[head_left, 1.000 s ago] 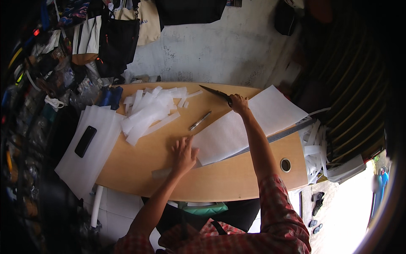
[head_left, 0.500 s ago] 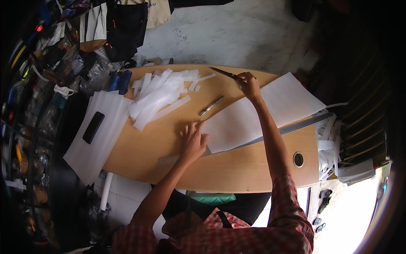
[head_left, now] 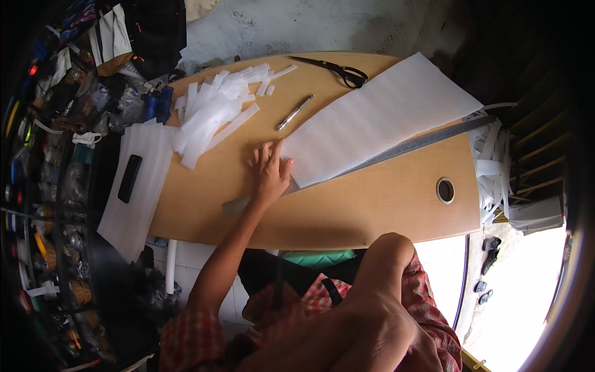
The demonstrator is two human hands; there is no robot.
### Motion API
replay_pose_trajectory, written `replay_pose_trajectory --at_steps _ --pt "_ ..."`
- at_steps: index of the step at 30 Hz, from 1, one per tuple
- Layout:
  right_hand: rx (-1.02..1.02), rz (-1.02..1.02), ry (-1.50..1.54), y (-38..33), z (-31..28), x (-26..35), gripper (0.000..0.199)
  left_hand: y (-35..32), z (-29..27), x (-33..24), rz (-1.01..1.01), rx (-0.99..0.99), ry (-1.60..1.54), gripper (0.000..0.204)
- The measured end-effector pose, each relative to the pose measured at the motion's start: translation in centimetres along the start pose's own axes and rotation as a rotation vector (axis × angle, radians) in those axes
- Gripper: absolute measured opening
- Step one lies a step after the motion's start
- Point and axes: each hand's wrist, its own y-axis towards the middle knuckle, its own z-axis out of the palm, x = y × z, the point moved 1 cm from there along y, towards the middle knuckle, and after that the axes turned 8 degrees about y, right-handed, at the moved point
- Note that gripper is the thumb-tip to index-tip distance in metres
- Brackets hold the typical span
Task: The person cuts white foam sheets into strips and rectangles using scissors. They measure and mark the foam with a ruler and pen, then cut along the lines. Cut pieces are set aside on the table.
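My left hand [head_left: 271,172] lies with fingers spread at the left end of a white foam sheet [head_left: 378,115], touching its corner. Beneath the sheet's near edge runs a long grey ruler [head_left: 427,137]. Raised close to the camera, my right hand [head_left: 365,335] looms large at the bottom of the view, its fingers out of sight. Black scissors [head_left: 352,77] rest on the table [head_left: 347,211] beyond the sheet. A silver pen [head_left: 295,113] lies between the sheet and a heap of white foam strips [head_left: 214,108].
A stack of white sheets [head_left: 145,186] with a black phone [head_left: 129,178] on it hangs over the table's left edge. The tabletop has a round hole [head_left: 445,190] at the right. White offcuts [head_left: 493,161] hang past the right edge. Crowded shelves [head_left: 62,204] stand left.
My right hand has let go of the scissors, leaving them on the table, and come back up close to the camera. My left hand stays at the sheet's corner. The view has shifted.
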Motion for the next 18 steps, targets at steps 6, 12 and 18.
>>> replay_pose_trajectory --at_steps 6,12,18 --pt "0.003 0.093 0.049 0.3 1.1 0.9 0.046 0.1 0.5 0.2 0.066 -0.038 -0.007 0.052" --pt "-0.139 0.42 -0.431 2.9 -8.3 2.9 0.05 0.2 -0.1 1.5 0.103 -0.087 -0.161 0.049" --pt "0.258 0.521 -2.316 3.2 -33.0 8.1 0.028 0.7 -0.6 0.6 -0.026 0.053 -0.571 0.042"
